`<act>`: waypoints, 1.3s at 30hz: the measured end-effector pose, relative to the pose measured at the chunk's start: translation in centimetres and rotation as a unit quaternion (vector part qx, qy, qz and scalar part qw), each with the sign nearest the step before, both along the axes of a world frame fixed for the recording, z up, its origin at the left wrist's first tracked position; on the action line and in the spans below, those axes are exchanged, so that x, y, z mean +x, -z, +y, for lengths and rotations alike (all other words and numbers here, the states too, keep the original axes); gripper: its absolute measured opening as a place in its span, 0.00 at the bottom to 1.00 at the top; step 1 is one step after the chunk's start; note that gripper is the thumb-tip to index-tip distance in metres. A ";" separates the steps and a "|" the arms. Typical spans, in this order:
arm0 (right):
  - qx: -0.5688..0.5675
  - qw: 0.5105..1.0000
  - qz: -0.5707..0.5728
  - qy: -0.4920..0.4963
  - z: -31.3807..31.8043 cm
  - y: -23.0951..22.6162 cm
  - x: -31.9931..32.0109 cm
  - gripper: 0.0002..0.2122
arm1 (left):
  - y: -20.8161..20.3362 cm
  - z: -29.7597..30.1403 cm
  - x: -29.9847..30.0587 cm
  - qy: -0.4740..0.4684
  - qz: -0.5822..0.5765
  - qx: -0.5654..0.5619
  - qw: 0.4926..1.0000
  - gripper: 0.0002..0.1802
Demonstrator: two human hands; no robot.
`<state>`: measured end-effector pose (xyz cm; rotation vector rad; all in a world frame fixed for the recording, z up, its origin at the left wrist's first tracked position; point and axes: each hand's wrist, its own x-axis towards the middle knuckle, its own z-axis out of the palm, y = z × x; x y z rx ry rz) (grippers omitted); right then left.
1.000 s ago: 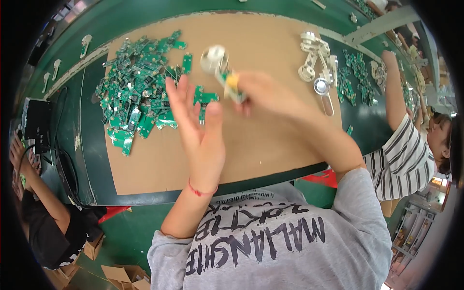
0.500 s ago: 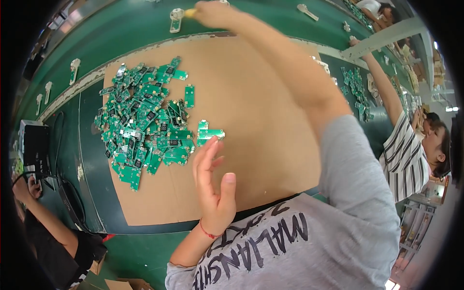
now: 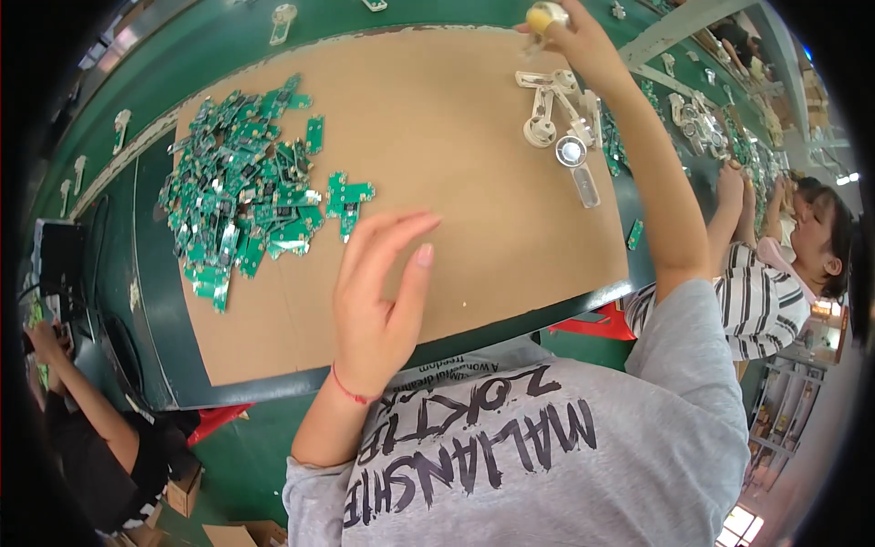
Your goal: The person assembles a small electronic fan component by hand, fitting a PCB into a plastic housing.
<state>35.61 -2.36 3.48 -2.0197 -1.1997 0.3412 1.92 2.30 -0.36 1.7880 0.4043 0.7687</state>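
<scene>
My left hand (image 3: 372, 296) hovers over the near part of the cardboard sheet (image 3: 456, 201), palm turned inward. Its fingers are apart and slightly curved, with nothing in them. Beyond its fingertips lie a few loose green circuit boards (image 3: 346, 202). My right hand (image 3: 579, 44) is raised at the far right edge of the cardboard. Its fingers close on a pale plastic part (image 3: 538, 36), with a yellow spot (image 3: 544, 16) at the fingertips; the exact shape is unclear. Just nearer than that hand lie several off-white round-headed plastic housings (image 3: 540, 132), one with a silver ring (image 3: 571, 151).
A big heap of green circuit boards (image 3: 232, 187) covers the cardboard's left side. Beyond, a green belt (image 3: 205, 64) carries spaced white housings (image 3: 283, 23). A co-worker in a striped shirt (image 3: 756, 301) sits at right; another in black (image 3: 109, 456) works at left beside a black box (image 3: 56, 260).
My right hand has swung from over the belt to the right, now with a pale part in its fingers. The view has turned right, showing the plastic housings. My left hand stays open.
</scene>
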 end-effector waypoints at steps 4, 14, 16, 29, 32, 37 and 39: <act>0.180 0.892 0.408 -0.077 -1.3 0.9 -10.5 0.17 | 0.2 0.0 1.6 -0.065 0.041 0.207 0.975 0.11; 0.104 0.906 0.406 -0.054 -7.1 4.8 -19.6 0.17 | 2.2 -1.4 0.6 0.057 0.229 0.116 0.965 0.07; 0.093 0.891 0.439 -0.067 -7.6 5.0 -19.7 0.17 | 2.7 -1.4 0.3 0.094 0.234 0.086 0.964 0.07; 0.131 0.879 0.456 -0.042 -7.2 4.4 -21.7 0.15 | 1.9 -2.6 0.2 0.001 0.256 0.359 0.897 0.05; 0.102 0.844 0.525 0.025 -7.4 4.3 -20.9 0.14 | 2.2 -1.9 0.3 -0.033 0.202 0.346 0.916 0.05; 0.004 0.989 -0.081 -0.125 -7.9 4.2 -19.9 0.13 | 2.4 -0.8 0.2 -0.012 0.143 0.313 0.939 0.06; 0.016 0.990 0.040 -0.135 -7.9 5.9 -20.7 0.13 | 1.9 -0.8 0.4 0.012 0.144 0.285 0.948 0.07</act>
